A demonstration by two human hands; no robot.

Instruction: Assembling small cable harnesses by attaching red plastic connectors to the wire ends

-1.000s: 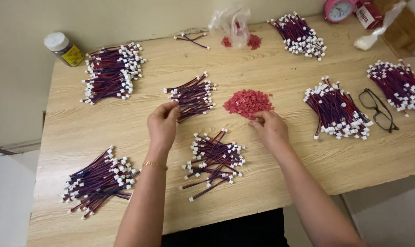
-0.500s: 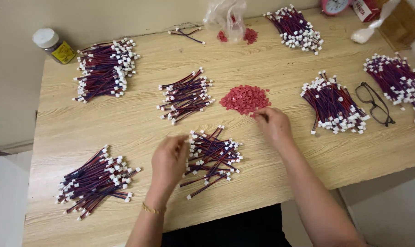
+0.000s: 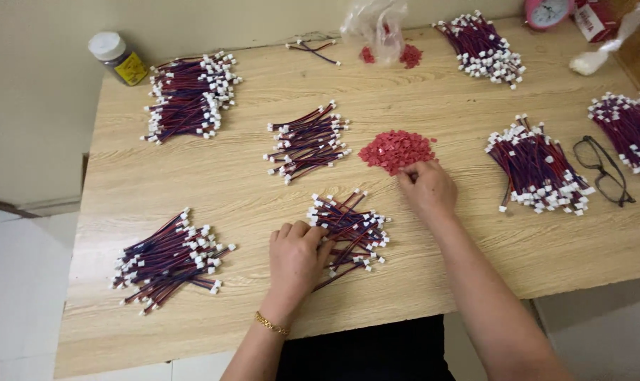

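1. Head view, looking down: my left hand [image 3: 296,257] rests on the near bundle of red-and-blue wire leads with white connectors [image 3: 351,229], fingers curled over its left edge. I cannot tell whether any single lead is actually pinched.
2. My right hand [image 3: 427,189] sits at the near edge of the heap of small red plastic pieces [image 3: 396,150], fingertips drawn together and touching the pile. Whether a piece is caught between them is hidden from me.
3. That near bundle lies on the wooden table [image 3: 228,176] just in front of my body, between my two hands; the red heap is beyond it, towards the table's middle.
4. Just left of the red heap I see a second, smaller bundle of leads [image 3: 309,141].
5. Further out to the left lie two bigger bundles: one at the near left [image 3: 168,257], one at the far left [image 3: 189,95], with a white-capped jar [image 3: 117,58] beside the latter.
6. To the right lie another bundle [image 3: 539,166], a pair of black-framed glasses [image 3: 602,169], then a bundle at the table's right edge [image 3: 630,130].
7. Along the far edge I see a clear plastic bag with red pieces [image 3: 383,32], one more bundle [image 3: 482,49] and a pink alarm clock [image 3: 548,10].
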